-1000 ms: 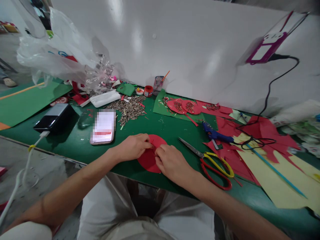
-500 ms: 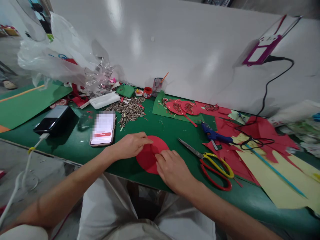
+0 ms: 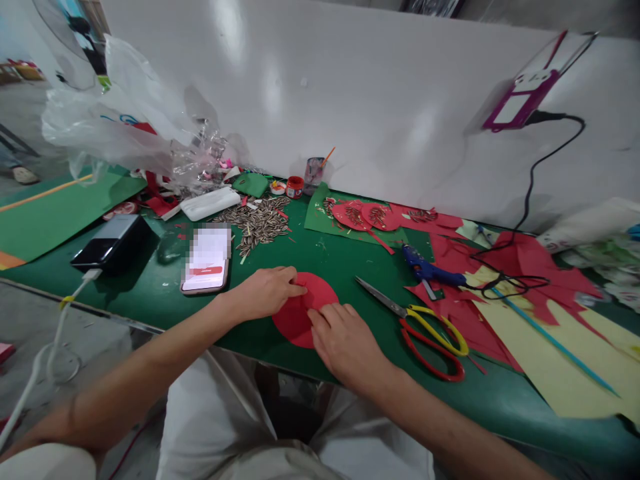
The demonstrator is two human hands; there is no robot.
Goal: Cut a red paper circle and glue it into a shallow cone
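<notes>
A round piece of red paper (image 3: 296, 327) lies flat at the table's front edge, between my hands. My left hand (image 3: 267, 293) is closed, its thumb and index fingertips pressed on the circle's upper left part. My right hand (image 3: 346, 339) has curled fingers gripping the circle on its right side, with the thumb tip near the middle. A faint fold or smaller red piece shows between the fingertips; which of these it is I cannot tell. Scissors (image 3: 400, 308) with one yellow and one red handle lie just right of my right hand.
A phone (image 3: 207, 260) and a black power bank (image 3: 113, 243) lie left. Sunflower seeds (image 3: 263, 225) are heaped behind. Farther right are red circles with seeds (image 3: 383, 217), a blue glue gun (image 3: 430, 270), red scraps (image 3: 530, 260) and yellow paper (image 3: 540, 360). A plastic bag (image 3: 120, 147) stands back left.
My left fingertips have shifted slightly on the red circle, and my right hand has moved slightly down. The circle stays in about the same place.
</notes>
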